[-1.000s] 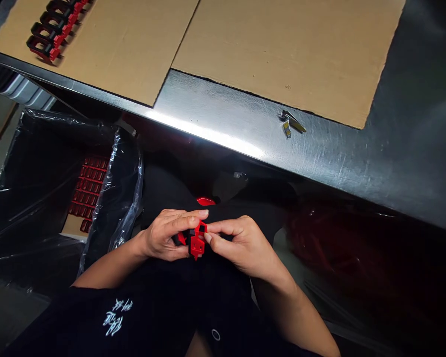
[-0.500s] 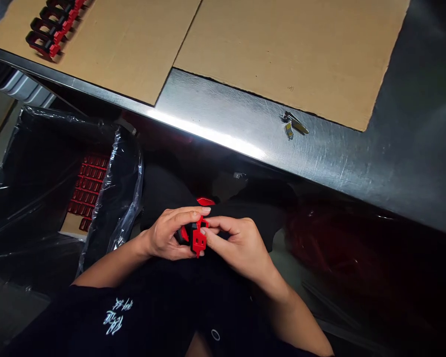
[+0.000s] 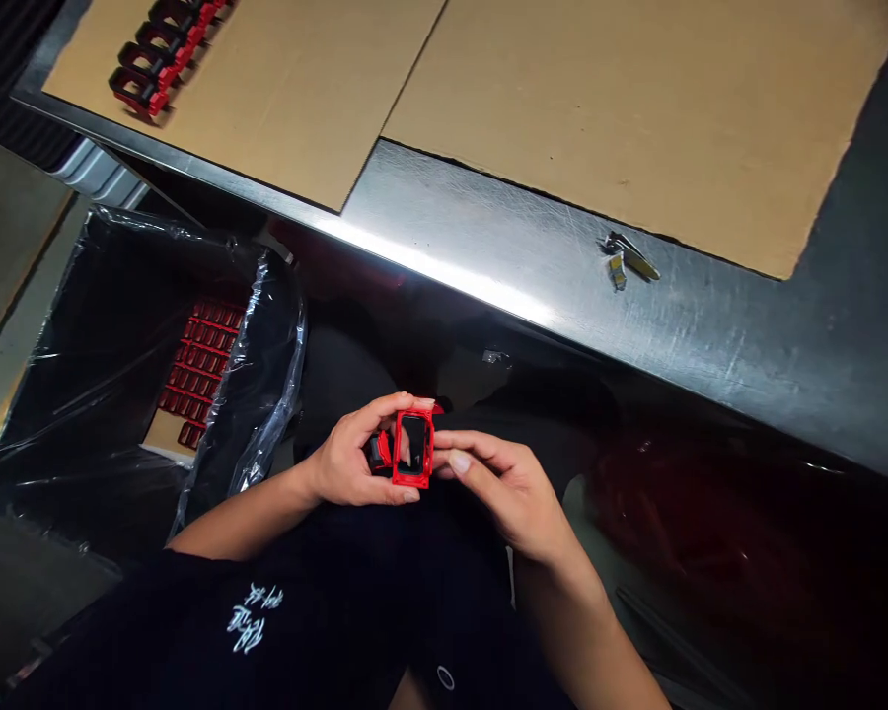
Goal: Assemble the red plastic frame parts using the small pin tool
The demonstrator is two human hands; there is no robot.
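Observation:
My left hand (image 3: 359,454) is closed around a red and black plastic part (image 3: 412,483), thumb along its near end and fingers at its far end. The part's rectangular opening faces up at me. Another red and black portion (image 3: 381,451) shows between it and my left palm; whether the two are joined I cannot tell. My right hand (image 3: 507,483) is at the part's right side, fingertips against its edge and thumb folded towards the fingers. Anything small between those fingertips is hidden.
A metal table (image 3: 474,212) carries cardboard sheets (image 3: 636,118), a row of red and black parts (image 3: 144,84) and small metal pieces (image 3: 629,261). Left of me, a plastic-lined bin (image 3: 118,365) holds rows of red parts (image 3: 203,360). A red bag-like mass (image 3: 696,523) is at right.
The part has turned in my left hand, so its rectangular opening now faces up. My right thumb has come off its face, and the fingers are at its side. The view has shifted slightly left.

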